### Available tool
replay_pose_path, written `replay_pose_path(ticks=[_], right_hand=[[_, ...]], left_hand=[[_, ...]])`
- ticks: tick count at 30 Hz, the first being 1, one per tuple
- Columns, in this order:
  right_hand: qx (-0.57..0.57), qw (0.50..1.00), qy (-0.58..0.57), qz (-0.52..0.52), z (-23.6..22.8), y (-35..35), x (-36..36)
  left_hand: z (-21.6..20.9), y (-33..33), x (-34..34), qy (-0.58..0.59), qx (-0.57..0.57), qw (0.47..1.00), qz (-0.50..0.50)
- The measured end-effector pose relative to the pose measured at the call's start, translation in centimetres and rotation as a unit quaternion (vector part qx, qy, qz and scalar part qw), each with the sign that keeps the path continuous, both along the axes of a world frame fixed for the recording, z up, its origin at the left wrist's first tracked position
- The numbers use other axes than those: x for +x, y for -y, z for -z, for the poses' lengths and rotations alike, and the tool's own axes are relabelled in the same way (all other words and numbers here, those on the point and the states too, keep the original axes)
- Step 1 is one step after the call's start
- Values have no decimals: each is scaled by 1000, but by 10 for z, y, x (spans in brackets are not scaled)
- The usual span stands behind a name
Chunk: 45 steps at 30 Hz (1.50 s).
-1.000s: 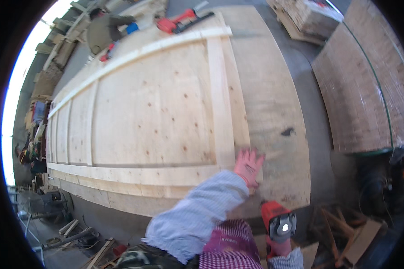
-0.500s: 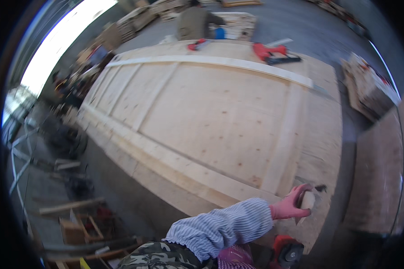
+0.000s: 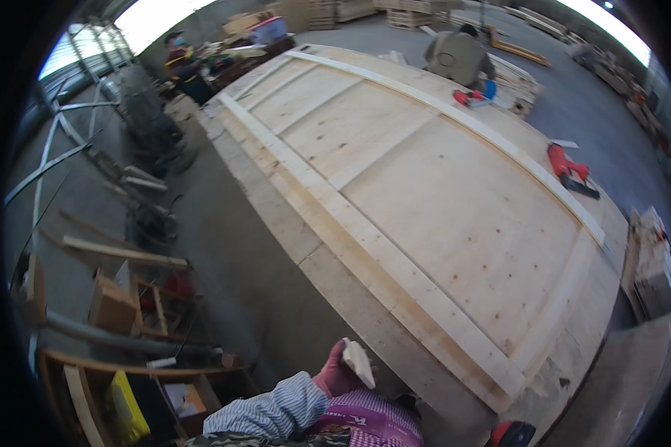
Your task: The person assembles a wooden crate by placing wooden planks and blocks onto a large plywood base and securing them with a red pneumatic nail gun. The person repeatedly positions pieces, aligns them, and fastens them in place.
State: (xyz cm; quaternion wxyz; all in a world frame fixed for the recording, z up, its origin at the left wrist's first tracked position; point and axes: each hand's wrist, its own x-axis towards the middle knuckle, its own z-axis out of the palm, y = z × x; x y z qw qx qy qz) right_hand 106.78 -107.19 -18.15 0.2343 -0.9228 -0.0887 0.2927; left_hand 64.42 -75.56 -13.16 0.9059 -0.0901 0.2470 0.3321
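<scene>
My left hand (image 3: 339,372), in a pink glove below a striped sleeve, is closed around a short pale wood offcut (image 3: 358,363). It is held in front of my body, off the near edge of a large plywood panel (image 3: 455,208). Pale wood strips form a frame on the panel: a long near strip (image 3: 380,249), a long far strip (image 3: 440,104) and several crosspieces. My right hand is out of sight. A red and black power tool (image 3: 511,433) shows partly at the bottom edge; what supports it is hidden.
A red nail gun (image 3: 570,170) and a smaller red tool (image 3: 466,97) lie along the panel's far side. A co-worker (image 3: 458,56) bends beyond it; another person (image 3: 183,67) stands far left. A wooden box (image 3: 201,372) and loose timber (image 3: 127,253) occupy the left floor.
My left hand has come away from the panel's near right corner, back toward my body, with the wood offcut in it. The view has swung left.
</scene>
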Motion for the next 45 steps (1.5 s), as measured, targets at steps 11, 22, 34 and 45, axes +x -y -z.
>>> replay_pose_path(ticks=[11, 22, 34, 45], right_hand=[[143, 980, -122, 63, -22, 108, -19], [104, 988, -110, -4, -54, 190, 32], [17, 974, -201, 102, -134, 296, 127], [-61, 989, -134, -3, -45, 502, 366]], left_hand=[[-12, 40, 43, -142, 0, 990, 23], [-27, 191, 169, -98, 30, 994, 48], [-2, 222, 247, -168, 24, 985, 34], [26, 375, 501, -118, -47, 992, -5]])
